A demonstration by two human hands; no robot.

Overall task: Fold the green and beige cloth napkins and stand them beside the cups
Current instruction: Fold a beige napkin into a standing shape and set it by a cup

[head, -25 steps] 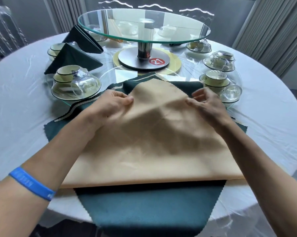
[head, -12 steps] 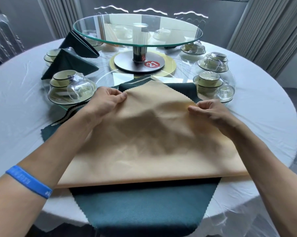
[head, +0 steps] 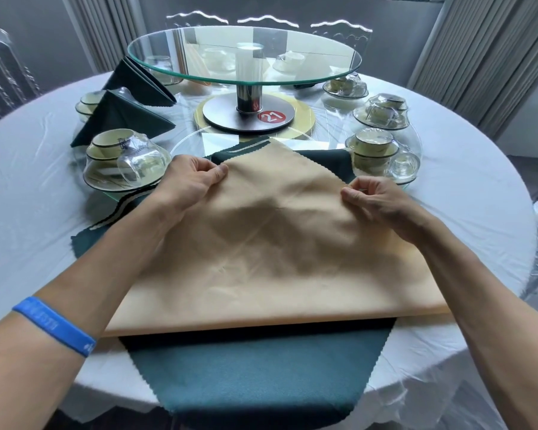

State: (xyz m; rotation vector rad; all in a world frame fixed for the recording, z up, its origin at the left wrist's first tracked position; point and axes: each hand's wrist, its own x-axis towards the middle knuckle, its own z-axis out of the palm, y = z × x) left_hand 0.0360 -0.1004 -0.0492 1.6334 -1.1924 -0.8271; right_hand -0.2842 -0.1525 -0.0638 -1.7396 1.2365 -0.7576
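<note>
Pinching beige napkin (head: pixel 270 243) edges: left hand (head: pixel 190 184), right hand (head: pixel 376 200).

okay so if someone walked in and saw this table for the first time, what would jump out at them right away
Most likely the big beige napkin, spread in front of the person over a green napkin, with the left hand and right hand pinching its far edge. Next, the glass turntable raised over the table's middle, with a red 21 disc on its base. Two folded green napkins already stand by the cups at far left.
</note>
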